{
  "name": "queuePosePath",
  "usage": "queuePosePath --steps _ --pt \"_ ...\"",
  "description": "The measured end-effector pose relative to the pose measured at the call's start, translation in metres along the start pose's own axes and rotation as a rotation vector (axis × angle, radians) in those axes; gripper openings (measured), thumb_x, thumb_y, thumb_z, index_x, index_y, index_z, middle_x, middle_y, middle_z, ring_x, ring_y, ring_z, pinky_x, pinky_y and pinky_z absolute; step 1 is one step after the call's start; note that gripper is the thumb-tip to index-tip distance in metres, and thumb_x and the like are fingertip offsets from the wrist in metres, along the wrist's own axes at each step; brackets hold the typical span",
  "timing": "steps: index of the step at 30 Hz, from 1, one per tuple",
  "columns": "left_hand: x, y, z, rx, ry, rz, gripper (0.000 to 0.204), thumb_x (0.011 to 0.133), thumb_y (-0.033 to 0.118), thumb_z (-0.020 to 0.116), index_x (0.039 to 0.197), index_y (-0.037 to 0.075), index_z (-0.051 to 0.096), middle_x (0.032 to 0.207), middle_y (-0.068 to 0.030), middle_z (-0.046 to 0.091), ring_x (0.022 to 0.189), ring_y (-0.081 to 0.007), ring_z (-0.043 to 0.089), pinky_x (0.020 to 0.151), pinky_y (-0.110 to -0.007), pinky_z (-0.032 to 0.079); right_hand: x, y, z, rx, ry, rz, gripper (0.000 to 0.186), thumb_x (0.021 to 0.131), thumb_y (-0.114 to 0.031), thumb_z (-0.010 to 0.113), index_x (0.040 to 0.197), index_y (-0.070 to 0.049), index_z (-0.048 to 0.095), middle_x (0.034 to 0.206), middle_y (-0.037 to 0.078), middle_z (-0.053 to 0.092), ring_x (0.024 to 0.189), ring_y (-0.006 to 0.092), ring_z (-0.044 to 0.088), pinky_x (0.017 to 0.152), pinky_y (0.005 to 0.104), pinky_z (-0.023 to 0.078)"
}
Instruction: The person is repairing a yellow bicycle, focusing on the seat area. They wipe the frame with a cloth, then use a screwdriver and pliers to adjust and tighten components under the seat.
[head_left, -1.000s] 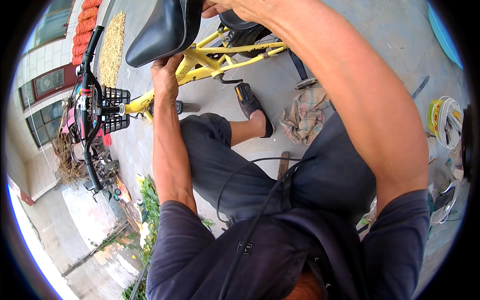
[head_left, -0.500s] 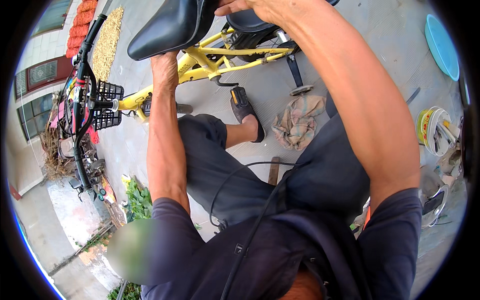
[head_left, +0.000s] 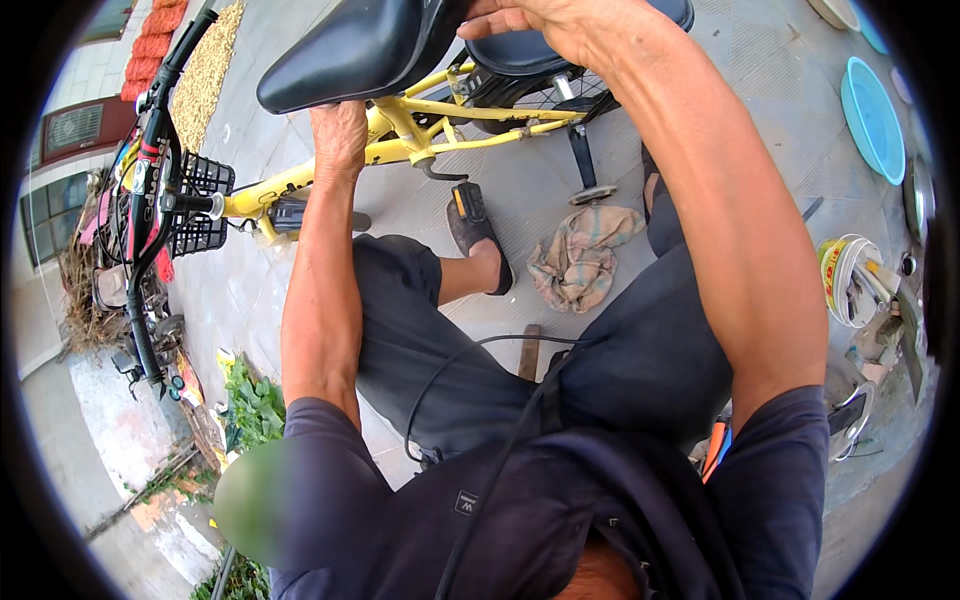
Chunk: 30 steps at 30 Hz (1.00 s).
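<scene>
Both hands up on the yellow bike's black saddle (head_left: 350,50)

Left hand (head_left: 338,135) is curled shut under the saddle at 11 o'clock; right hand (head_left: 545,20) lies half-open on its rear at 12. The saddle's long axis runs 9 to 3, nose toward 9. Open paving (head_left: 720,100) at 2, checked rag (head_left: 580,255) near centre. Since a second ago, the frame (head_left: 450,140) slid rightward.

Both arms were stretched forward and up. The left hand (head_left: 340,135) was curled, knuckles showing. The right hand (head_left: 545,22) reached higher, fingers bent.
</scene>
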<state>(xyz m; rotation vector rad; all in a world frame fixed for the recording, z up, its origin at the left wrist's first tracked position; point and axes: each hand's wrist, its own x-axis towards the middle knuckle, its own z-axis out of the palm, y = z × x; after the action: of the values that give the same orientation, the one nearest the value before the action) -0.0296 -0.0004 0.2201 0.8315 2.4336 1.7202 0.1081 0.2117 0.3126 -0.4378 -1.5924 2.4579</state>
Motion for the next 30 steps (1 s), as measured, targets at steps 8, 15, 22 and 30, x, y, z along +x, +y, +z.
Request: queuePosePath --steps 8,15,22,30 --pt "0.001 -0.003 -0.002 0.096 -0.048 -0.046 0.044 0.090 0.037 0.058 0.115 0.000 0.056 0.110 -0.0093 0.058 0.101 -0.0196 0.052 0.092 -0.033 0.039 0.006 0.000 -0.007 0.009 -0.010 0.026 0.024 0.092 -0.023 0.052 0.092 0.001 0.059 0.080 0.009 0.062 0.066 0.0158 0.056 0.058 0.0272 0.049" --pt "-0.002 -0.002 0.000 0.110 -0.037 -0.001 0.042 0.092 0.034 0.054 0.116 0.000 0.056 0.112 -0.0099 0.058 0.102 -0.0192 0.051 0.093 -0.032 0.038 -0.002 0.000 -0.012 0.027 -0.042 -0.026 0.024 0.091 -0.021 0.052 0.096 0.002 0.056 0.083 0.009 0.059 0.066 0.0163 0.055 0.057 0.0266 0.049" --pt "0.001 -0.006 0.001 0.112 -0.003 0.068 0.036 0.093 0.034 0.053 0.106 0.000 0.058 0.092 -0.0045 0.058 0.082 -0.0140 0.049 0.077 -0.028 0.042 0.005 0.001 -0.021 0.018 0.056 0.028 0.025 0.091 -0.019 0.053 0.100 0.005 0.054 0.083 0.010 0.058 0.067 0.0175 0.057 0.057 0.0283 0.050" --pt "-0.003 -0.006 0.003 0.118 -0.014 0.051 0.035 0.094 0.032 0.053 0.109 0.001 0.058 0.100 -0.0061 0.060 0.090 -0.0168 0.053 0.083 -0.029 0.042 -0.011 -0.022 -0.064 -0.032 0.331 -0.121 0.026 0.088 -0.018 0.055 0.101 0.006 0.055 0.087 0.015 0.063 0.071 0.0198 0.060 0.060 0.0306 0.052"
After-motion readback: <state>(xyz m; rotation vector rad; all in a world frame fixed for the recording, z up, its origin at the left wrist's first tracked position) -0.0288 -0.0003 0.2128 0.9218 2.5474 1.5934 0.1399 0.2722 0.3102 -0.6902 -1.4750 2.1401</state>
